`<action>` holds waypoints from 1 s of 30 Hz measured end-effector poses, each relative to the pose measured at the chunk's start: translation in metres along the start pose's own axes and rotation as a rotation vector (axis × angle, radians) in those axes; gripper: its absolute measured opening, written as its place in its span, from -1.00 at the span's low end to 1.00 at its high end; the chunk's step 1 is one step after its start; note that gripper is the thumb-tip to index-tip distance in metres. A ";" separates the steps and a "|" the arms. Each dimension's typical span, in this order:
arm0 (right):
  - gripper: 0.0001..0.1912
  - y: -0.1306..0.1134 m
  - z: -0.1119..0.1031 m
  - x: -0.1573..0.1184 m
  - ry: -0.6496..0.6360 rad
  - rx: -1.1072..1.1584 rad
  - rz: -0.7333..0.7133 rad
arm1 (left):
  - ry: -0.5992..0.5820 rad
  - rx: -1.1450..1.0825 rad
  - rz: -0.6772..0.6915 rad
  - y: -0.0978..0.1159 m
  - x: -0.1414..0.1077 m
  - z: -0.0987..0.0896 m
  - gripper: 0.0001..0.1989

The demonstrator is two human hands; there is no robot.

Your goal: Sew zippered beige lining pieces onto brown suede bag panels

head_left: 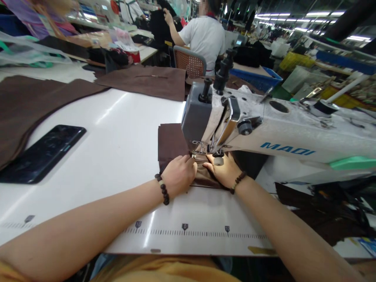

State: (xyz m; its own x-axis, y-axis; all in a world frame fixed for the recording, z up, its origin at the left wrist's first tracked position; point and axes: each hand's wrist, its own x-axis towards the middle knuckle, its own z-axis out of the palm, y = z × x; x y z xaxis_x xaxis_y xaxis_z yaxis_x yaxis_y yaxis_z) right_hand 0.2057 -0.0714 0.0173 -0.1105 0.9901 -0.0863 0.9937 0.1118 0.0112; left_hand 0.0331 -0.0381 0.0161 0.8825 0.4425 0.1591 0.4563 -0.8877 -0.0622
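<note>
A dark brown piece of fabric (172, 141) lies under the needle area of a sewing machine (232, 113), with a folded, shinier brown part (205, 176) in front of it. My left hand (179, 174) is closed on the fabric just left of the presser foot, its fingers curled in. To the right of the foot my right hand (225, 170) rests on the same fabric, thumb and fingers stretched out and apart. The machine head hides part of the right fingers. A small metal piece (194, 156) shows at the fabric between the hands.
A black phone (44, 154) lies on the white table (123, 133) at left. Large brown fabric panels (147, 80) cover the table's back and left. More dark cloth (326, 215) is heaped at right. Beyond the table a person in a white shirt (204, 39) sits on a chair (190, 62).
</note>
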 end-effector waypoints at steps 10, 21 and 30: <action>-0.49 -0.026 0.009 -0.031 0.122 0.196 0.000 | -0.253 -0.230 -0.041 -0.012 -0.012 -0.033 -0.52; -0.56 -0.034 0.018 -0.035 0.137 0.222 -0.008 | -0.090 -0.054 -0.055 -0.005 -0.015 0.005 -0.27; -0.62 -0.034 0.010 -0.033 0.120 0.314 -0.007 | -0.027 -0.084 -0.023 -0.009 -0.015 0.014 -0.19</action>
State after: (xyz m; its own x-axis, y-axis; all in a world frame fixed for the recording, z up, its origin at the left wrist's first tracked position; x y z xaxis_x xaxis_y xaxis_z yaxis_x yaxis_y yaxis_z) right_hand 0.1757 -0.1083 0.0103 -0.1008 0.9944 0.0325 0.9486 0.1059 -0.2983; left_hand 0.0171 -0.0355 0.0002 0.8753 0.4650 0.1325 0.4661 -0.8844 0.0241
